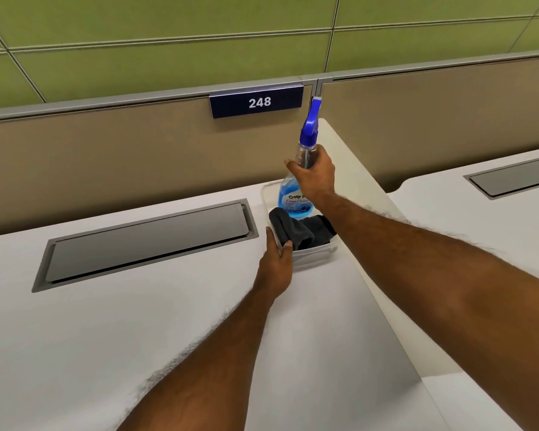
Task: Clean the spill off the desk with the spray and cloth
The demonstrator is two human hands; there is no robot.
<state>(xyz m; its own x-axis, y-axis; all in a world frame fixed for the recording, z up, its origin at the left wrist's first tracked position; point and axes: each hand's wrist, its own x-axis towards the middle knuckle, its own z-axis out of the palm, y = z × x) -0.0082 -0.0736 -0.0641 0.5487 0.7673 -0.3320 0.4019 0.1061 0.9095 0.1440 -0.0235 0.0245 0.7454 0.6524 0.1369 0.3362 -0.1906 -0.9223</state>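
The right hand (314, 177) covers the waist of the clear plastic spray bottle (288, 197), and the wrist cuts across its label, so I can't read the print. The dark grey folded cloth (293, 231) runs behind that forearm. The left hand (276, 262) hides a corner of the clear plastic tray (316, 251). The neighbouring desk's flat grey metal hatch (517, 177) is cut off by the right edge.

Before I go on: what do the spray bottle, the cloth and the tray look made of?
Spray bottle: clear glossy plastic, blue liquid visible through it. Cloth: dark grey matte fabric, soft folds, possibly microfibre. Tray: translucent whitish plastic, it seems; cloth shows faintly through its wall.
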